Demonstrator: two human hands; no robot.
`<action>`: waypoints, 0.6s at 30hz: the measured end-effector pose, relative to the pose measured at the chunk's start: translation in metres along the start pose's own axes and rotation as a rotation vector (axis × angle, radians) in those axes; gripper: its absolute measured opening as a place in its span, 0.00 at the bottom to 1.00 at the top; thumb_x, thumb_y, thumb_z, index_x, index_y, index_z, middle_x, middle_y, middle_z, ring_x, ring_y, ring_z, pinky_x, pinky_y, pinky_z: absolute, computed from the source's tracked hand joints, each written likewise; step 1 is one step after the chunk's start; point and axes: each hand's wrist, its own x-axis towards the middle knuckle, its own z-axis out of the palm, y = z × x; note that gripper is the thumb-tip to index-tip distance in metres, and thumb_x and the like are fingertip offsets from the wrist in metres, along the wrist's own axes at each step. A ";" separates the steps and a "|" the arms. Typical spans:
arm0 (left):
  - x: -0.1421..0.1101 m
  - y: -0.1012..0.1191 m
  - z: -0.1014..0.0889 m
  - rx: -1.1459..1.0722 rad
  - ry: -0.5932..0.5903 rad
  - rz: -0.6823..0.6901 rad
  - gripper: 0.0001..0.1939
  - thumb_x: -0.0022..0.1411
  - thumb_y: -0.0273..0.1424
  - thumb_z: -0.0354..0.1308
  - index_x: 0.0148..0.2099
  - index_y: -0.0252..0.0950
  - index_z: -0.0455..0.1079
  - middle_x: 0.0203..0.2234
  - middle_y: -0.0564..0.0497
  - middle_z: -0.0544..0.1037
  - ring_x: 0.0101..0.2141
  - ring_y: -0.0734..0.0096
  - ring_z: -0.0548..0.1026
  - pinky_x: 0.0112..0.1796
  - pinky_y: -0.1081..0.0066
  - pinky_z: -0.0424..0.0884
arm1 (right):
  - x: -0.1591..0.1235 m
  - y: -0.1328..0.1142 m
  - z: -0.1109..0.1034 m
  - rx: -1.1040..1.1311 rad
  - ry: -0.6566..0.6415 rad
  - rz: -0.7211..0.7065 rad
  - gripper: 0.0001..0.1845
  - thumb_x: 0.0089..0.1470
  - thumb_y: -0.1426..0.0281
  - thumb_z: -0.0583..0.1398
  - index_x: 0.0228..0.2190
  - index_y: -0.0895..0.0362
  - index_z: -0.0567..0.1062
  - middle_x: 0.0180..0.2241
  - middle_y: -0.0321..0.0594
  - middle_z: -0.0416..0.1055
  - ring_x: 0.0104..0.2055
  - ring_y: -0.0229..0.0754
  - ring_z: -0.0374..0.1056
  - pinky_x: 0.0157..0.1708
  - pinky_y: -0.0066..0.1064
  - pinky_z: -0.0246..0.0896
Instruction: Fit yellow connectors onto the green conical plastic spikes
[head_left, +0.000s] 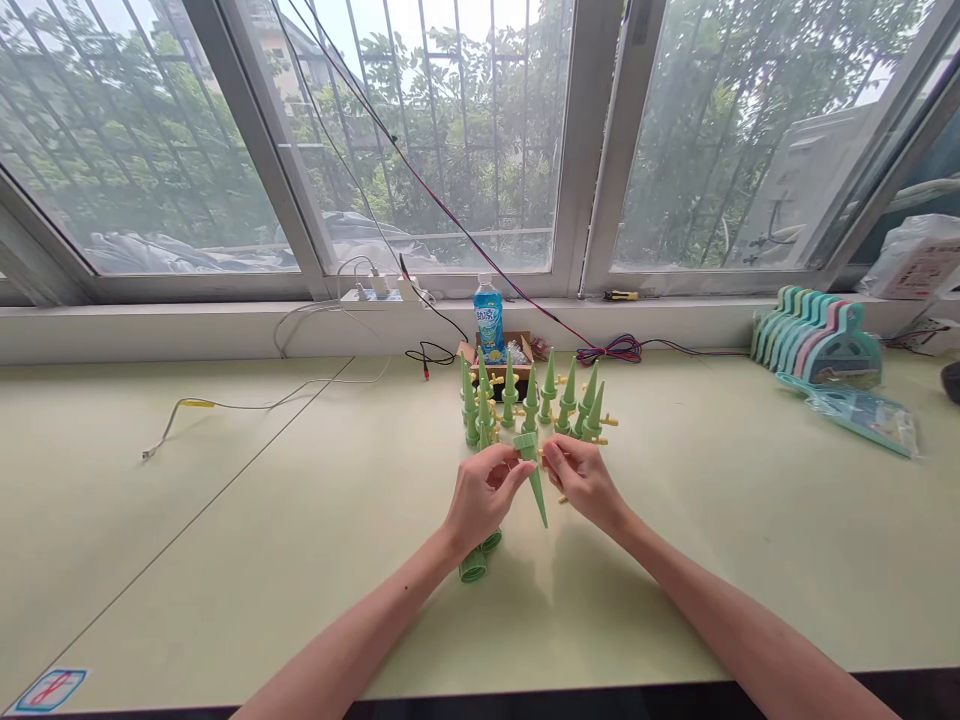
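My left hand (484, 495) and my right hand (581, 478) meet over the pale green table (225, 540), both pinching one green plastic cone spike (534, 478) that points down toward me. The right fingers grip at its wide top, near a small yellow part. Just behind stand several upright green cone spikes (536, 400) with yellow side pieces, in a cluster. Under my left wrist lie more green cones (478, 558) on their sides, partly hidden by the hand.
A blue drink bottle (489, 320) and a small cardboard box (517, 352) sit by the window sill. A row of pastel plastic pieces (817, 335) and a plastic bag (862, 410) lie at the right. Cables (247, 405) trail across the left.
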 end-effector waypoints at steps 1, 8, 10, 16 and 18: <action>0.000 -0.001 0.000 0.026 -0.004 0.020 0.12 0.63 0.36 0.57 0.33 0.32 0.68 0.24 0.53 0.67 0.19 0.82 0.57 0.20 0.78 0.55 | 0.000 0.000 0.001 0.038 -0.002 0.021 0.23 0.62 0.57 0.53 0.21 0.56 0.60 0.18 0.30 0.52 0.18 0.31 0.46 0.17 0.25 0.43; 0.000 -0.005 -0.001 0.146 -0.034 0.212 0.07 0.65 0.31 0.54 0.37 0.34 0.71 0.26 0.53 0.67 0.22 0.80 0.61 0.23 0.78 0.60 | 0.002 -0.006 0.002 0.231 -0.065 0.154 0.24 0.59 0.57 0.55 0.18 0.55 0.54 0.17 0.27 0.45 0.16 0.29 0.43 0.15 0.25 0.37; 0.000 -0.006 -0.001 0.172 -0.038 0.256 0.07 0.66 0.31 0.54 0.37 0.35 0.72 0.26 0.53 0.67 0.22 0.80 0.60 0.23 0.78 0.60 | 0.002 -0.007 0.002 0.226 -0.087 0.168 0.25 0.59 0.58 0.55 0.17 0.55 0.53 0.16 0.27 0.44 0.15 0.29 0.43 0.15 0.25 0.37; -0.001 -0.007 0.001 0.194 0.015 0.252 0.07 0.66 0.30 0.54 0.43 0.37 0.72 0.31 0.51 0.70 0.22 0.81 0.60 0.23 0.78 0.62 | 0.003 -0.007 0.002 0.238 -0.059 0.140 0.24 0.60 0.60 0.54 0.18 0.55 0.54 0.16 0.27 0.46 0.16 0.30 0.43 0.15 0.25 0.37; 0.000 -0.004 0.002 0.188 0.035 0.215 0.07 0.66 0.31 0.54 0.43 0.37 0.72 0.33 0.51 0.71 0.21 0.82 0.61 0.23 0.78 0.63 | 0.002 -0.005 0.003 0.230 -0.029 0.098 0.24 0.61 0.59 0.54 0.18 0.55 0.55 0.17 0.28 0.47 0.16 0.30 0.43 0.15 0.25 0.38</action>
